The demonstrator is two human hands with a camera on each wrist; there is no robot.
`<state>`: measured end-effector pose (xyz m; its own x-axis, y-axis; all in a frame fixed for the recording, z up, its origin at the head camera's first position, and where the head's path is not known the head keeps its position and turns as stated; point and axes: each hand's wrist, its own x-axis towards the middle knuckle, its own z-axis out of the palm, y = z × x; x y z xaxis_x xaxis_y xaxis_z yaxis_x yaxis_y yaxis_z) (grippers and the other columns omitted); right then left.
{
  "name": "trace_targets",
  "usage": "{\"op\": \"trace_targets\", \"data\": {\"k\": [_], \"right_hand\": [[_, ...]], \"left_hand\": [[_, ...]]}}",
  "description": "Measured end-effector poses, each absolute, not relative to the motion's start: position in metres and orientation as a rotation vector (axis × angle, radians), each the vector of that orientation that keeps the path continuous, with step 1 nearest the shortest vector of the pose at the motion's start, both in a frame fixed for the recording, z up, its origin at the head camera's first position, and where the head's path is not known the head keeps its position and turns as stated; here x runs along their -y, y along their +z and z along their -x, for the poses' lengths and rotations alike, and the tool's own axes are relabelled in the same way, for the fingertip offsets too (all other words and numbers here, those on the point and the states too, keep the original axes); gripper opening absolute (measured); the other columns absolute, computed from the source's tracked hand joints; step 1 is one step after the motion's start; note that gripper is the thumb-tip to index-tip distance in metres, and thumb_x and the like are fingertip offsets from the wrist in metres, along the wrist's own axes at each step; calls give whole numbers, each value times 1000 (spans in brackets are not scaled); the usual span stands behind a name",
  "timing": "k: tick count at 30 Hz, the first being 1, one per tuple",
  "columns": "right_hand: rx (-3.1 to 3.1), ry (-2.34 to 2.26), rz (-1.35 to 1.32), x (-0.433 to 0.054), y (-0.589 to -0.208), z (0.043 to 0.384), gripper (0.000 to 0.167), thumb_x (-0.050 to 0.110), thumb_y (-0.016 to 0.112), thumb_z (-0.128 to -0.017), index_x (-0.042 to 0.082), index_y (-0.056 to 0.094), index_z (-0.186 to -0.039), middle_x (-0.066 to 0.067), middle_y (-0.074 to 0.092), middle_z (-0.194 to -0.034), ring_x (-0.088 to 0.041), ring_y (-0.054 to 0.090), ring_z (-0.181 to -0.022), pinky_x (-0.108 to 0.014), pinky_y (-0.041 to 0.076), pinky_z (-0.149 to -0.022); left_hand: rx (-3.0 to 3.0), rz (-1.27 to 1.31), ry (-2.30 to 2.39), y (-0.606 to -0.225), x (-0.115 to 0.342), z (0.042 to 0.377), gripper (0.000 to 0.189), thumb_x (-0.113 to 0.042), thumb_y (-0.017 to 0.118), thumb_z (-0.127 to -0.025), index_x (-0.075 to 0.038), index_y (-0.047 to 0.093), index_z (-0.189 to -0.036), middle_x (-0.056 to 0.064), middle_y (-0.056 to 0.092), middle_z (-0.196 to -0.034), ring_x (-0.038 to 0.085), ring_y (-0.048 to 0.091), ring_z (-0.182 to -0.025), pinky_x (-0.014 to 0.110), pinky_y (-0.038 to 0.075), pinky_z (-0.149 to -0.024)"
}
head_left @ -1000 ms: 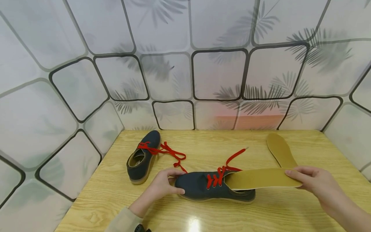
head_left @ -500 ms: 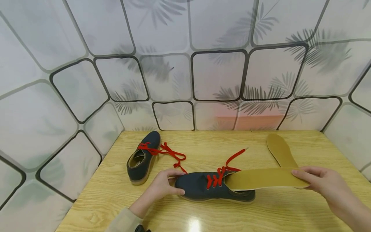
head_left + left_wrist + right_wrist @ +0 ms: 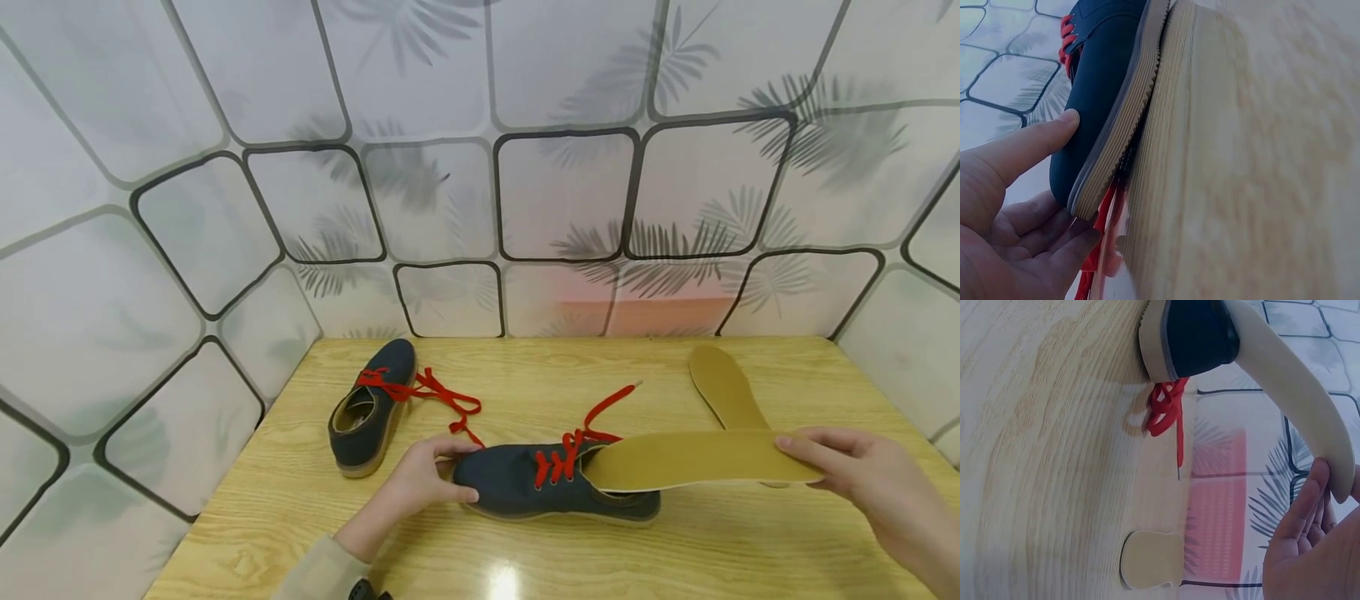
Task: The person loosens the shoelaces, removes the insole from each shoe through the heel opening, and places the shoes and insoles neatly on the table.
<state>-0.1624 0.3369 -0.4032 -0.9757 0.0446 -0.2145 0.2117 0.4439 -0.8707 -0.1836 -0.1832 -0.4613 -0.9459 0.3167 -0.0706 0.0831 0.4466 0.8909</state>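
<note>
A dark blue shoe point(image 3: 502, 479) with red laces point(image 3: 555, 468) lies on its sole at the middle front of the table, toe to the left. My left hand point(image 3: 420, 483) holds its toe, thumb on the near side and fingers round the far side. My right hand point(image 3: 862, 475) pinches one end of a tan insole point(image 3: 697, 458), thumb on top. The insole's other end sits inside the shoe's opening, hidden there. In the right wrist view the insole point(image 3: 1297, 394) arches from the shoe's heel point(image 3: 1200, 337) up to my fingers.
A matching blue shoe point(image 3: 393, 362) stands at the back left, its red lace point(image 3: 450, 396) trailing right. Another tan insole point(image 3: 723, 379) lies on the wooden table point(image 3: 540, 362) at the back right, partly behind the held one. A patterned wall covering point(image 3: 570, 192) rises behind.
My right hand has moved to the right, drawing the insole further out of the shoe; more of it shows and it bows slightly. My left hand and the shoe stay put.
</note>
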Motion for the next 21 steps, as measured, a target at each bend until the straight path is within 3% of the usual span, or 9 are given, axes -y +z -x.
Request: {"op": "trace_targets", "data": {"k": [7, 13, 21], "right_hand": [[-2543, -1569, -249, -344, -400, 159, 25, 36, 61, -110, 47, 75, -91, 42, 60, -93, 18, 54, -85, -21, 58, -71], [-2569, -1606, -206, -350, -402, 156, 27, 27, 61, -110, 37, 80, -93, 40, 62, -94, 14, 56, -86, -19, 58, -69], [-2499, -1705, -160, -364, -402, 152, 34, 21, 55, -113, 35, 83, -100, 36, 67, -96, 11, 59, -88, -17, 54, -68]], "left_hand": [[-2466, -355, 1498, -460, 183, 186, 57, 2, 93, -77, 0, 72, -131, 18, 70, -133, 37, 67, -126, 44, 61, -108], [-2471, -376, 1489, -460, 184, 186, 57, 1, 93, -78, 0, 72, -131, 19, 70, -133, 37, 67, -125, 43, 61, -108], [-2500, -375, 1454, -460, 183, 185, 56, -3, 94, -79, -3, 73, -131, 17, 70, -133, 38, 66, -127, 44, 60, -109]]}}
